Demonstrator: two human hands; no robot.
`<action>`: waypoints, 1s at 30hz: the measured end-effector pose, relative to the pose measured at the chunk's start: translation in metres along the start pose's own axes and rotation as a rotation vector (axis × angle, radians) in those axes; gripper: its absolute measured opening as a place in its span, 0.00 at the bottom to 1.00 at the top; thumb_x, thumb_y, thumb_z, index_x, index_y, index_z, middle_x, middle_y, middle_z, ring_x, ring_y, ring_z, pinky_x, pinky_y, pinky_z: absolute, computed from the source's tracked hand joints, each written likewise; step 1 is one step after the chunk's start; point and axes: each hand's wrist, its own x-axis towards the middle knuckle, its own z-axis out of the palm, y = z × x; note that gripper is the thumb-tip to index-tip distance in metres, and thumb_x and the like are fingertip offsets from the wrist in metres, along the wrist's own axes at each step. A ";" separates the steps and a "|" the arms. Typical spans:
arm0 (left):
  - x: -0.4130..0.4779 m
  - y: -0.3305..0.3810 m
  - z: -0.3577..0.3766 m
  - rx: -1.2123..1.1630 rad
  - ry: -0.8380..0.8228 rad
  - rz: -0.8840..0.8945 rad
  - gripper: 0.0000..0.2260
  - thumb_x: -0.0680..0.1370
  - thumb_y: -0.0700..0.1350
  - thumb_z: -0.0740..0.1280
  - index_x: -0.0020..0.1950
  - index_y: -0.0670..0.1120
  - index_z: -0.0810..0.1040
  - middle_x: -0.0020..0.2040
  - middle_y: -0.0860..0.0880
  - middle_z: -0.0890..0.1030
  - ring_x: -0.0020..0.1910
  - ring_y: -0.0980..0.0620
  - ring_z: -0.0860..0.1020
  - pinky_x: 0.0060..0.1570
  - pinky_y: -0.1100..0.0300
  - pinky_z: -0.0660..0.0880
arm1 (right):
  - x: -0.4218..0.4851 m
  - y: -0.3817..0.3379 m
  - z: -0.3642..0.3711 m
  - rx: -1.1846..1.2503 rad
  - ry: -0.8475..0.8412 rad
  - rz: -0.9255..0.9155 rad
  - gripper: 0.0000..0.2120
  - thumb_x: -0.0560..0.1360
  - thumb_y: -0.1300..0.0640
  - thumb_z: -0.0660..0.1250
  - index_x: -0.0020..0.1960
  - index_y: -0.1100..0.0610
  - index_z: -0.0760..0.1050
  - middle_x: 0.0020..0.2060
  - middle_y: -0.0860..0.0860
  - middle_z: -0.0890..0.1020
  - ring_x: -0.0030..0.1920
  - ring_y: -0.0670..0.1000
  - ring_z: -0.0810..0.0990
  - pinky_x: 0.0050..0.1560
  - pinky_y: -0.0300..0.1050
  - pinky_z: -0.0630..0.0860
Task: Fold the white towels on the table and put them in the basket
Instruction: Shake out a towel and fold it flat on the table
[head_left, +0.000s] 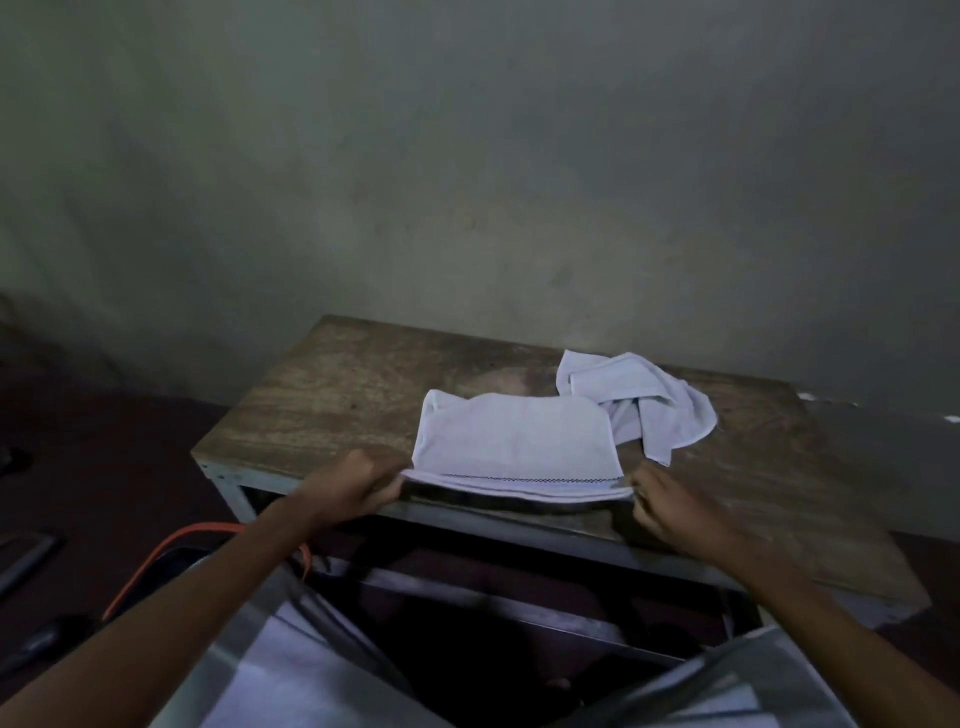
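Mid-fold, we judge: left grip, right grip pinch half-folded towel corners at desk edge; crumpled towel right of centre unfolded; basketing pending.

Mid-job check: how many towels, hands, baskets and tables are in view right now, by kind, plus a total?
White towels: 2 (half-folded white towel, crumpled white towel)
Hands: 2 (left hand, right hand, both pinching the half-folded towel's near edge)
Orange-rimmed basket, partly in view: 1
Brown wooden table: 1
Total: 6
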 end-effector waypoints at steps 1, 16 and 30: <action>0.009 0.001 -0.013 -0.017 0.008 -0.007 0.09 0.77 0.51 0.59 0.44 0.48 0.74 0.34 0.49 0.78 0.33 0.51 0.75 0.35 0.62 0.68 | 0.008 -0.002 -0.012 -0.001 -0.008 -0.026 0.05 0.74 0.53 0.54 0.48 0.51 0.66 0.42 0.52 0.74 0.39 0.53 0.74 0.39 0.48 0.71; 0.156 0.038 -0.239 0.105 0.277 0.017 0.15 0.72 0.49 0.60 0.48 0.41 0.81 0.41 0.46 0.83 0.37 0.52 0.77 0.38 0.62 0.69 | 0.110 -0.029 -0.287 -0.281 0.437 0.126 0.05 0.76 0.60 0.64 0.50 0.59 0.77 0.45 0.60 0.82 0.49 0.62 0.79 0.47 0.51 0.68; 0.146 0.048 -0.242 0.038 0.429 -0.095 0.08 0.76 0.45 0.63 0.47 0.42 0.78 0.35 0.48 0.77 0.31 0.51 0.71 0.31 0.63 0.65 | 0.092 -0.058 -0.304 -0.154 0.336 0.097 0.02 0.75 0.59 0.65 0.45 0.53 0.76 0.34 0.50 0.77 0.37 0.53 0.75 0.39 0.47 0.69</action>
